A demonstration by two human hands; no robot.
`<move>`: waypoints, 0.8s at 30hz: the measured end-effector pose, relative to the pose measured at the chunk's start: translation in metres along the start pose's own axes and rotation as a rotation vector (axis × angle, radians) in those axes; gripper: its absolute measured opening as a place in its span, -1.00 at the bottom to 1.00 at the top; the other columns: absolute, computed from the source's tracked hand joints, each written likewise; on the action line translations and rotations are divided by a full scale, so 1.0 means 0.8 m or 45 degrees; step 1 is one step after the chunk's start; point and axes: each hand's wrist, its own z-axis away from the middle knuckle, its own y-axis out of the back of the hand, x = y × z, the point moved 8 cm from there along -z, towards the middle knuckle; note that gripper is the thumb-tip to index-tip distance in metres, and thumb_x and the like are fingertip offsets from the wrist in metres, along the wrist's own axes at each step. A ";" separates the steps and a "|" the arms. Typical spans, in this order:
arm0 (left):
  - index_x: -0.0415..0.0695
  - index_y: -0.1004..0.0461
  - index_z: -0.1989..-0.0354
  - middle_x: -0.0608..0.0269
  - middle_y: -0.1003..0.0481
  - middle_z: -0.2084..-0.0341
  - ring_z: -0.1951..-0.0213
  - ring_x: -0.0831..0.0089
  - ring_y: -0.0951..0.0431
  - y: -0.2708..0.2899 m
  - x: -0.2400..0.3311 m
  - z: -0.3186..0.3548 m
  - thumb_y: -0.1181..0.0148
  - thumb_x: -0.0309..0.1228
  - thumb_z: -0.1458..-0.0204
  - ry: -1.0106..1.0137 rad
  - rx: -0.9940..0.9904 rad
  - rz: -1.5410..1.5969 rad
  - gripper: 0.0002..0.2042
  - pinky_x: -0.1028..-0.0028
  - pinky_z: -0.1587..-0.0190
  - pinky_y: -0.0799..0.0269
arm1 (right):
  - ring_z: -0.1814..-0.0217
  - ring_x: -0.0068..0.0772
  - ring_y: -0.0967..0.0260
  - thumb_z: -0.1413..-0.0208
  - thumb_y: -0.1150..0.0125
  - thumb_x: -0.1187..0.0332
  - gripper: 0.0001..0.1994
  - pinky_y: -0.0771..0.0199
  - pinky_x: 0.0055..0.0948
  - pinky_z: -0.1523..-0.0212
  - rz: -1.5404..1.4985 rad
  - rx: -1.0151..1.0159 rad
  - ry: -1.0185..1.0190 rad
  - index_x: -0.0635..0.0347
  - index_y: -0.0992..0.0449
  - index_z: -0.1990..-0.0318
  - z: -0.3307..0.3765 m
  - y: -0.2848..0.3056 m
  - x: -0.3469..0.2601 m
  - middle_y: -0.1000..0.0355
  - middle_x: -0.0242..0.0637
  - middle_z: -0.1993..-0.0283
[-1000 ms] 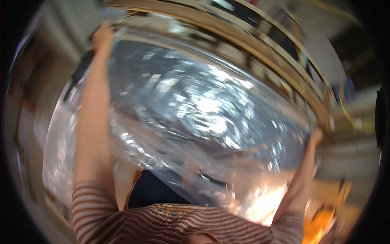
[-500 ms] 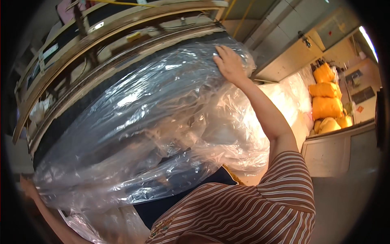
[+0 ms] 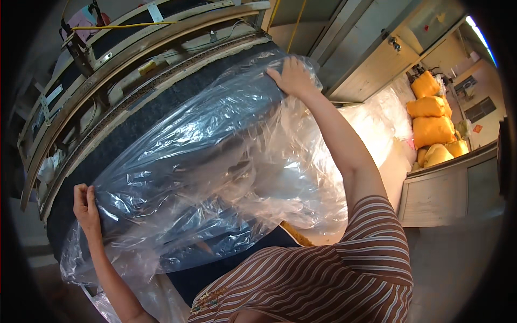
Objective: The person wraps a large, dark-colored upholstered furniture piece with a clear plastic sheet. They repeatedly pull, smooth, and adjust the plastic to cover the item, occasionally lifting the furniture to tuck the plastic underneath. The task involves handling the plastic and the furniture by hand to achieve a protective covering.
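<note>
A big sheet of clear plastic film (image 3: 215, 124), wrinkled and shiny, lies over a dark work surface (image 3: 156, 97) and drapes down toward my body. My left hand (image 3: 87, 210) is closed at the film's left part, fingers curled and thumb pressed in, gripping its edge. Toward the far right end of the surface, my right hand (image 3: 296, 79) rests flat on the film with thumb and fingers apart. Dark blue cloth (image 3: 237, 258) shows below the film in front of my striped shirt.
Behind the surface runs a long machine frame (image 3: 107, 70) with wooden rails and a yellow cord (image 3: 124, 26). More crumpled film (image 3: 371, 121) is heaped at the right, beside a door (image 3: 371, 70). Stacked orange bundles (image 3: 433, 132) stand farther right, above a pale cabinet (image 3: 431, 202).
My left hand has moved up and inward from the lower left, bringing the film's edge along. My right hand stays on the film's far end. The view has shifted slightly.
</note>
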 end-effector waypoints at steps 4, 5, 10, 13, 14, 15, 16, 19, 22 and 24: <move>-0.28 -0.38 0.40 0.38 -0.32 0.51 0.40 0.60 -0.29 0.060 -0.024 0.021 -0.10 -0.47 -0.14 0.015 0.090 -0.179 -0.86 0.63 0.28 -0.23 | -0.47 -0.12 0.20 -0.21 0.24 -0.13 -0.32 0.19 -0.06 -0.37 -0.315 0.073 0.541 0.21 -0.09 -0.31 -0.011 0.005 -0.041 0.05 -0.14 -0.42; -0.30 -0.40 0.39 0.36 -0.36 0.49 0.38 0.59 -0.32 0.105 -0.049 0.042 -0.11 -0.47 -0.13 0.059 0.188 -0.195 -0.87 0.62 0.25 -0.25 | -0.48 -0.13 0.21 -0.22 0.24 -0.11 -0.33 0.20 -0.08 -0.38 -0.389 0.041 0.694 0.20 -0.09 -0.31 0.003 0.006 -0.070 0.07 -0.15 -0.43; -0.33 -0.43 0.32 0.30 -0.40 0.43 0.31 0.54 -0.37 0.309 -0.117 0.158 -0.09 -0.46 -0.15 0.224 0.333 -0.651 -0.86 0.58 0.14 -0.28 | -0.47 -0.17 0.19 -0.26 0.21 0.00 -0.42 0.25 -0.11 -0.40 -0.415 0.027 0.938 0.13 -0.10 -0.32 0.113 0.037 -0.125 0.04 -0.24 -0.42; -0.33 -0.42 0.31 0.31 -0.36 0.43 0.32 0.55 -0.35 0.341 -0.097 0.195 -0.08 -0.47 -0.16 0.178 0.307 -0.684 -0.86 0.59 0.15 -0.27 | -0.47 -0.18 0.18 -0.26 0.22 -0.01 -0.44 0.27 -0.05 -0.40 -0.428 0.029 0.906 0.09 -0.13 -0.31 0.113 0.041 -0.132 0.02 -0.29 -0.42; -0.33 -0.42 0.30 0.31 -0.35 0.44 0.32 0.55 -0.34 0.342 -0.087 0.207 -0.08 -0.47 -0.17 0.180 0.328 -0.670 -0.86 0.60 0.16 -0.27 | -0.47 -0.18 0.18 -0.27 0.22 0.00 -0.45 0.27 -0.03 -0.40 -0.438 0.021 0.903 0.08 -0.13 -0.31 0.110 0.041 -0.135 0.01 -0.31 -0.42; -0.33 -0.41 0.30 0.31 -0.34 0.44 0.33 0.56 -0.33 0.340 -0.079 0.219 -0.07 -0.47 -0.17 0.185 0.348 -0.654 -0.86 0.60 0.17 -0.26 | -0.47 -0.18 0.19 -0.27 0.22 0.00 -0.46 0.28 -0.01 -0.40 -0.444 0.012 0.902 0.06 -0.14 -0.31 0.106 0.041 -0.137 0.01 -0.32 -0.42; -0.33 -0.41 0.31 0.31 -0.31 0.47 0.34 0.55 -0.32 0.338 -0.072 0.227 -0.08 -0.48 -0.16 0.142 0.365 -0.665 -0.87 0.61 0.18 -0.24 | -0.47 -0.17 0.18 -0.26 0.22 -0.01 -0.45 0.26 0.02 -0.39 -0.453 0.001 0.902 0.07 -0.15 -0.30 0.100 0.040 -0.139 0.00 -0.32 -0.41; -0.35 -0.43 0.31 0.28 -0.37 0.42 0.33 0.52 -0.34 0.324 -0.057 0.254 -0.09 -0.49 -0.15 0.227 0.451 -0.608 -0.87 0.57 0.16 -0.27 | -0.46 -0.16 0.17 -0.26 0.24 -0.04 -0.44 0.21 0.08 -0.36 -0.462 -0.016 0.908 0.08 -0.18 -0.29 0.083 0.039 -0.145 -0.03 -0.31 -0.40; -0.34 -0.42 0.31 0.31 -0.33 0.45 0.32 0.55 -0.34 0.305 -0.040 0.271 -0.08 -0.51 -0.15 0.195 0.492 -0.621 -0.89 0.59 0.17 -0.26 | -0.47 -0.17 0.19 -0.26 0.26 -0.06 -0.45 0.24 0.09 -0.37 -0.468 -0.022 0.917 0.04 -0.21 -0.28 0.074 0.035 -0.147 -0.03 -0.32 -0.40; -0.33 -0.44 0.32 0.28 -0.35 0.44 0.32 0.50 -0.36 0.310 -0.038 0.290 -0.08 -0.52 -0.14 0.180 0.524 -0.690 -0.89 0.56 0.16 -0.28 | -0.48 -0.18 0.22 -0.26 0.28 -0.07 -0.46 0.28 0.11 -0.38 -0.505 -0.046 0.933 0.00 -0.23 -0.27 0.063 0.034 -0.154 -0.03 -0.33 -0.40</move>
